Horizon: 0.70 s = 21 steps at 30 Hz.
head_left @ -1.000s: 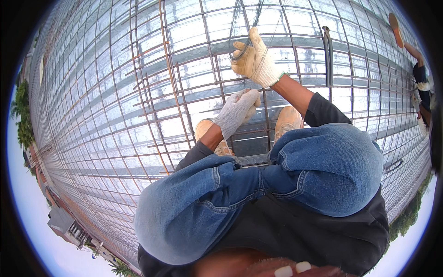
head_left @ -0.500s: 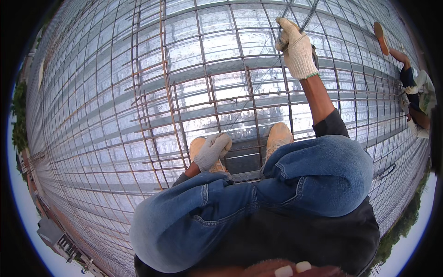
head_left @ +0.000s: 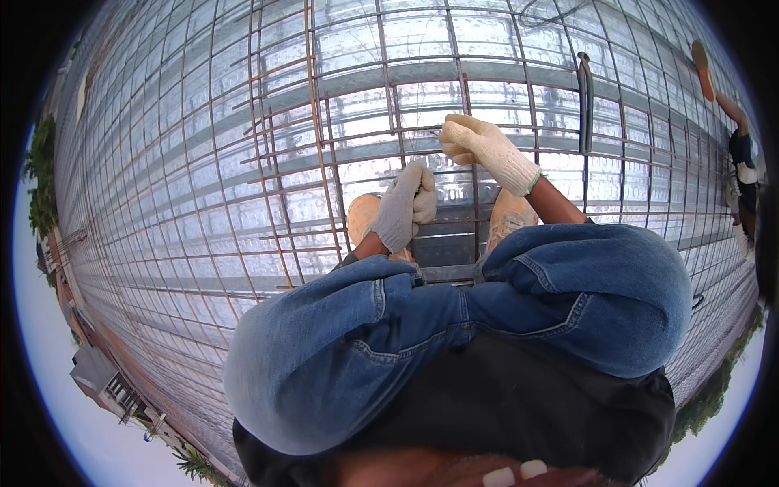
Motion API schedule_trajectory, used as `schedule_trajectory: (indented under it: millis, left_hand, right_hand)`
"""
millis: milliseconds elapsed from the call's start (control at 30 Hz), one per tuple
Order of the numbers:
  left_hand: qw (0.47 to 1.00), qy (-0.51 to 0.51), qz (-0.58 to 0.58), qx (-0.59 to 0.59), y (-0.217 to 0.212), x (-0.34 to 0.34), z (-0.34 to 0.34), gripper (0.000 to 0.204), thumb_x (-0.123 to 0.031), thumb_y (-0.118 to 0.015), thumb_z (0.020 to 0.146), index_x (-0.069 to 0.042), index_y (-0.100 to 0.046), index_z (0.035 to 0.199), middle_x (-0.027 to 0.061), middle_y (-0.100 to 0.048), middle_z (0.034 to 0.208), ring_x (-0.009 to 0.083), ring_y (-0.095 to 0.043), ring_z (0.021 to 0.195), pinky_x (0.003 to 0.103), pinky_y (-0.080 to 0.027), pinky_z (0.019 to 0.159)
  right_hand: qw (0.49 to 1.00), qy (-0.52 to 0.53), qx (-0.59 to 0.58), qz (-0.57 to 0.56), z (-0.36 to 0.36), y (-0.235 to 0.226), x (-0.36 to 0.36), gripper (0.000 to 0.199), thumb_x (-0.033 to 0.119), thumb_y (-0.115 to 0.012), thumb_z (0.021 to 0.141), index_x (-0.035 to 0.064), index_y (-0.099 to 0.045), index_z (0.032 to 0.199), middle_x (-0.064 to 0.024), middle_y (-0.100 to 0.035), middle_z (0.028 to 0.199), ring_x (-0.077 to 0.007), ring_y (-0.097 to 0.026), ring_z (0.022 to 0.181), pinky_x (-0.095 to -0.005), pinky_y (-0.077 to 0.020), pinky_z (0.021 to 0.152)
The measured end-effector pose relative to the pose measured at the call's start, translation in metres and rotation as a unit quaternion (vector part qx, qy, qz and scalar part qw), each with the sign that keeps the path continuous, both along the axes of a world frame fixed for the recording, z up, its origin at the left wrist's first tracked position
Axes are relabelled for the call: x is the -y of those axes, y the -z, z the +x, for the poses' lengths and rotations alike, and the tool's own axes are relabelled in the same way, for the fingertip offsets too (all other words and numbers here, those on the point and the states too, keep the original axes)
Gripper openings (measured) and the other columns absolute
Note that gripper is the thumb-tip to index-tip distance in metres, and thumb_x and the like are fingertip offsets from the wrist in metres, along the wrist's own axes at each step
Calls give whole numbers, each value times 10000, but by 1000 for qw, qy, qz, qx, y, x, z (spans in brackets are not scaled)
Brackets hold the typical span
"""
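My left hand [head_left: 408, 207], in a pale knitted glove, is closed in front of my left boot [head_left: 362, 217]. Faint strands of tie wire [head_left: 415, 148] rise from its fist. My right hand [head_left: 487, 152], gloved in cream with a green cuff edge, is a little farther out to the right. Its fingers are curled to a pinch over the rebar mesh [head_left: 475, 180]; whatever they grip is too small to make out. Beyond that hand, a dark long-handled tool [head_left: 585, 105] rests on the mesh. Loops of loose wire [head_left: 552, 15] lie at the far edge.
Shiny ribbed metal decking [head_left: 349, 40] lies beneath the bars. Rusty bars [head_left: 312, 89] overlap at the left. My right boot [head_left: 511, 215] stands between my knees. Another person's leg [head_left: 732, 114] shows at the far right. Buildings [head_left: 97, 377] and trees [head_left: 40, 166] edge the left side.
My right hand has left the wire bundle at the far side and come back toward my left hand. The left has risen slightly. The dark tool, partly hidden before, now shows fully.
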<state>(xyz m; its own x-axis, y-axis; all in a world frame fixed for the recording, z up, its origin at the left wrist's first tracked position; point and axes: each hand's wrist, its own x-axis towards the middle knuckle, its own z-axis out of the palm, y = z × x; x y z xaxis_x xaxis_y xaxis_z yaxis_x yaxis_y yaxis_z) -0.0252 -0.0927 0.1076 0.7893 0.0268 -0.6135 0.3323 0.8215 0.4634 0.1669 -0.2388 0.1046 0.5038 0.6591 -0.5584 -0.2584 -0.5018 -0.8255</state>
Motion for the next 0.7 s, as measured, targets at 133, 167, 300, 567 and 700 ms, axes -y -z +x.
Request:
schedule_trajectory:
  millis: [133,167,300,567,700]
  left_hand:
    - [989,140,19,-32,1,25,6,374,-412,-510,1181,-125,-596,959,-56,-419,625,79,-313,466,285,-251,449]
    - [981,191,21,-28,3,30,7,390,-442,-509,1173,-124,-598,966,-45,-438,640,81,-320,479,294,-251,450]
    - [967,254,23,3,12,48,3,431,-495,-553,1160,-121,-600,952,-30,-527,687,92,-457,551,281,-374,506]
    - [938,67,327,89,20,44,29,571,-390,-666,1113,-18,-563,1534,103,-750,1117,143,-667,754,320,-579,704]
    - [981,-94,148,85,11,4,36,567,-367,-669,1137,17,-561,1540,87,-744,1061,94,-644,747,266,-545,662]
  right_hand:
    - [991,49,-92,80,-28,-32,-30,767,511,-681,1092,-30,-511,1608,-164,-735,1262,-204,-738,1080,-335,-634,922]
    - [985,110,-107,84,-22,-37,-36,719,498,-660,1109,-23,-531,1587,-119,-736,1187,-161,-722,992,-312,-630,856]
    - [958,276,42,72,-4,-52,-44,563,458,-561,1161,10,-608,1499,-17,-694,992,-73,-564,725,-292,-532,652]
    - [880,-43,472,-24,14,-66,-28,523,464,-436,1189,72,-779,1242,-171,-775,861,-336,-783,790,-472,-619,724]
    - [869,-182,446,-113,10,-71,-21,499,438,-456,1179,72,-795,1176,-167,-796,867,-338,-798,768,-460,-644,665]
